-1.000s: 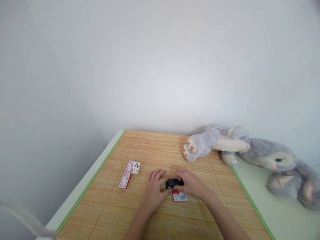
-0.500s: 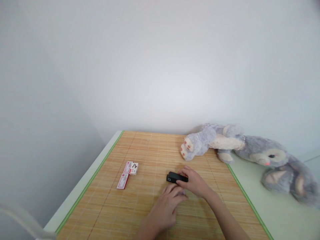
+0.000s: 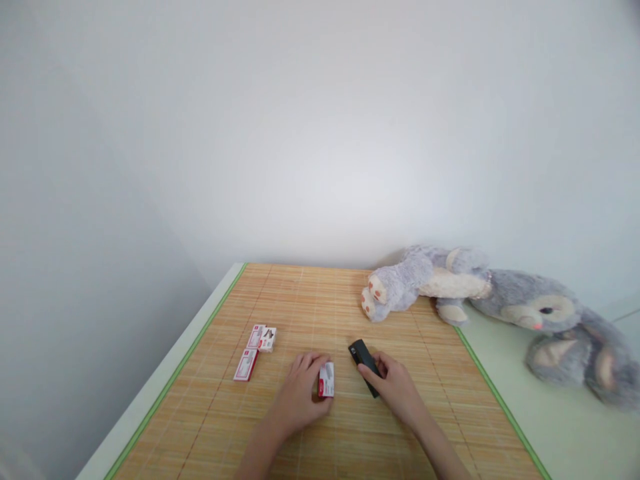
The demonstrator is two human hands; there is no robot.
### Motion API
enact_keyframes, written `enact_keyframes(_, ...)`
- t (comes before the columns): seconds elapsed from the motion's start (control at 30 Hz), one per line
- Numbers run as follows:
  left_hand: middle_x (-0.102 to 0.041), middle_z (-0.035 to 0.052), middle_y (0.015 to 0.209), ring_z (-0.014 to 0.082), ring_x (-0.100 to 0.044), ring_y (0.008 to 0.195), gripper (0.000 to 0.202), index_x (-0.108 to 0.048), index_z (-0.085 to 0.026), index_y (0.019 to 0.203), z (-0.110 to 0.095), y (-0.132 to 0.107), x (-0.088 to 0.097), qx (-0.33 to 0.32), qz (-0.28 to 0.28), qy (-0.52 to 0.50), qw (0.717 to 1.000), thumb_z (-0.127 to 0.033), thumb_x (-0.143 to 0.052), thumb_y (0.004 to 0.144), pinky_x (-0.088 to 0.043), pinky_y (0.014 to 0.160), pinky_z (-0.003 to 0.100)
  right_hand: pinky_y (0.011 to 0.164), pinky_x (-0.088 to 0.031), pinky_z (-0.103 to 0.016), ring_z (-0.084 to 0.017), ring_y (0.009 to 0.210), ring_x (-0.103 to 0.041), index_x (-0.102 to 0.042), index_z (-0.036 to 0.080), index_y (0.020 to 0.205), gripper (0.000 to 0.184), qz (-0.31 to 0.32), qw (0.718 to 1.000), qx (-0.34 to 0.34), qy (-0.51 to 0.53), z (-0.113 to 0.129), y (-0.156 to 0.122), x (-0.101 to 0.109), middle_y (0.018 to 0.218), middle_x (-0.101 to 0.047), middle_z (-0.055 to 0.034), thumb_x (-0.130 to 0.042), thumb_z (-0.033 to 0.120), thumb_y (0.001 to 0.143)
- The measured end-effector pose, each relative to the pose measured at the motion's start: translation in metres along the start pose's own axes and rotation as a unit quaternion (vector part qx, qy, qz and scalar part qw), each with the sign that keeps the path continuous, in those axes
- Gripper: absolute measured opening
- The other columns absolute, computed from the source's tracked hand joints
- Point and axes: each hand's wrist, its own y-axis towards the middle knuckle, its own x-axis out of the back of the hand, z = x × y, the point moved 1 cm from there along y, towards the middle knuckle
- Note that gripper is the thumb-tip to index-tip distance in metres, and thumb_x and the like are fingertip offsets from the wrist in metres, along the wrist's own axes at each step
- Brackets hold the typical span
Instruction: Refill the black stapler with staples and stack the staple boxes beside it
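Observation:
My left hand grips a small red and white box, holding it on its edge on the bamboo mat. My right hand is closed round a small black stapler, whose far end points away and to the left. The two hands sit side by side near the middle of the mat, a short gap apart. Three more red and white boxes lie to the left: one flat box nearer me, and a pair just beyond it.
A grey plush rabbit lies at the back right, its feet on the mat and its head on the pale green table top. The mat has green edging. White walls close off the back and the left.
My left hand has taken up the box that lay under the hands and moved it left. My right hand has turned the stapler from crosswise to pointing away.

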Motion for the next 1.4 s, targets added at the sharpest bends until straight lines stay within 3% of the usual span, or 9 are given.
enact_keyframes(0.33,-0.061,0.0049,0.126,0.0308,-0.052,0.121,0.062,-0.063,-0.034,0.125,-0.023,0.014,-0.015,-0.017,0.010,0.007,1.000,-0.028,-0.079,0.065,-0.039,0.108,0.045,0.065,-0.046,-0.028,-0.019,0.073,-0.059,-0.058,0.022,0.137,0.061,0.074,0.984,0.018,0.159,-0.003,-0.041,-0.028,0.081,-0.060,0.0021,-0.069,0.030,0.078)
enact_keyframes(0.63,-0.061,0.0058,0.124,0.0318,-0.053,0.118,0.063,-0.064,-0.033,0.123,-0.029,0.017,-0.024,-0.026,0.011,0.002,1.000,-0.028,-0.081,0.062,-0.042,0.105,0.047,0.060,-0.044,-0.028,-0.017,0.064,-0.056,-0.059,0.022,0.136,0.057,0.054,0.992,0.006,0.111,-0.005,-0.050,-0.034,0.076,-0.059,0.0030,-0.063,0.027,0.080)
enact_keyframes(0.73,-0.059,0.0070,0.132,0.0329,-0.051,0.124,0.078,-0.058,-0.034,0.135,-0.026,0.015,-0.024,-0.028,0.017,-0.014,0.999,-0.031,-0.085,0.062,-0.041,0.110,0.048,0.060,-0.044,-0.028,-0.017,0.065,-0.056,-0.060,0.022,0.135,0.055,0.050,0.992,0.009,0.118,-0.005,-0.051,-0.034,0.077,-0.059,0.0026,-0.064,0.030,0.081)
enact_keyframes(0.83,-0.049,0.0087,0.147,0.0339,-0.045,0.136,0.101,-0.043,-0.035,0.151,-0.015,0.006,-0.017,-0.017,0.003,-0.038,0.999,-0.043,-0.089,0.063,-0.039,0.116,0.049,0.062,-0.046,-0.028,-0.018,0.067,-0.057,-0.054,0.023,0.142,0.062,0.054,0.990,0.008,0.131,-0.005,-0.055,-0.033,0.079,-0.059,0.0027,-0.065,0.031,0.081)
enact_keyframes(1.03,-0.058,0.0079,0.128,0.0282,-0.055,0.124,0.041,-0.059,-0.028,0.131,0.056,-0.028,0.037,0.115,-0.236,0.077,0.962,-0.043,-0.059,0.093,-0.042,0.112,0.050,0.064,-0.046,-0.029,-0.017,0.067,-0.056,-0.044,0.026,0.152,0.072,0.054,0.988,0.002,0.143,-0.010,-0.058,-0.032,0.082,-0.058,0.0033,-0.065,0.033,0.083)
enact_keyframes(1.1,-0.059,0.0090,0.117,0.0301,-0.058,0.115,0.044,-0.061,-0.025,0.129,0.083,-0.041,0.054,0.187,-0.292,0.118,0.931,-0.048,-0.059,0.092,-0.046,0.107,0.051,0.063,-0.046,-0.029,-0.016,0.066,-0.055,-0.044,0.025,0.152,0.071,0.052,0.989,0.002,0.142,-0.012,-0.058,-0.033,0.082,-0.058,0.0033,-0.065,0.033,0.084)
enact_keyframes(1.2,-0.059,0.0088,0.114,0.0305,-0.061,0.109,0.056,-0.058,-0.023,0.137,0.108,-0.054,0.068,0.243,-0.282,0.129,0.919,-0.051,-0.058,0.089,-0.049,0.103,0.050,0.064,-0.047,-0.029,-0.017,0.067,-0.056,-0.043,0.024,0.152,0.070,0.053,0.988,0.006,0.145,-0.014,-0.057,-0.035,0.082,-0.058,0.0027,-0.064,0.035,0.085)
enact_keyframes(1.3,-0.059,0.0075,0.113,0.0286,-0.064,0.102,0.053,-0.059,-0.025,0.137,0.105,-0.062,0.066,0.286,-0.259,0.103,0.917,-0.049,-0.054,0.090,-0.053,0.096,0.049,0.064,-0.047,-0.029,-0.017,0.068,-0.057,-0.044,0.025,0.152,0.070,0.051,0.989,0.004,0.142,-0.015,-0.057,-0.037,0.083,-0.059,0.0021,-0.064,0.037,0.086)
enact_keyframes(1.4,-0.059,0.0059,0.111,0.0259,-0.067,0.092,0.047,-0.063,-0.028,0.129,0.077,-0.060,0.047,0.313,-0.268,0.041,0.910,-0.049,-0.058,0.087,-0.056,0.089,0.047,0.065,-0.049,-0.030,-0.018,0.069,-0.059,-0.045,0.025,0.151,0.071,0.052,0.991,-0.001,0.127,-0.015,-0.057,-0.037,0.084,-0.061,0.0018,-0.065,0.037,0.084)
